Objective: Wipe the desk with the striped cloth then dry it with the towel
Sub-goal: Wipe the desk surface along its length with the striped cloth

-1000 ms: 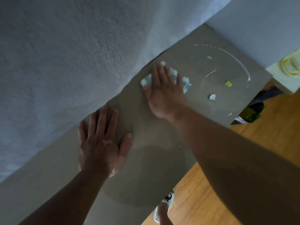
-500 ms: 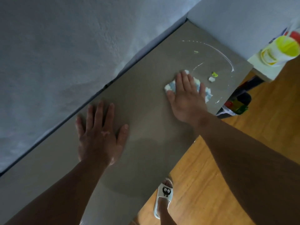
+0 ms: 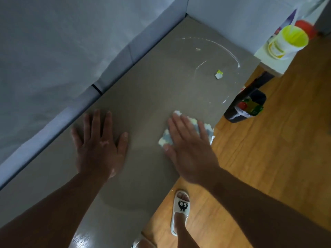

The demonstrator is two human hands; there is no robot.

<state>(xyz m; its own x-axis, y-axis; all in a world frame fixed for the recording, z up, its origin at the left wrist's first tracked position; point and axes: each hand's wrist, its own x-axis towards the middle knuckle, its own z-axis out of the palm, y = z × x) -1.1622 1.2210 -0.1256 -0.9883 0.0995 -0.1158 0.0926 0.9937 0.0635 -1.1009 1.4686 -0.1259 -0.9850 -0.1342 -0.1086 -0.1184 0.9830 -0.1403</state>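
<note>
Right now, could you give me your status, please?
Left hand flat on desk. Right hand presses striped cloth at desk edge. Ahead: crumb, white streaks.

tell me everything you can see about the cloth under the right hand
The cloth is a small, fluffy-looking fabric in pale blue and white with a hint of yellow, bunched rather than spread. The right hand lies over most of it with straight fingers pressing it flat, so only its ragged edges show. It lies on the grey desk, and one corner reaches the edge by the floor.
</note>
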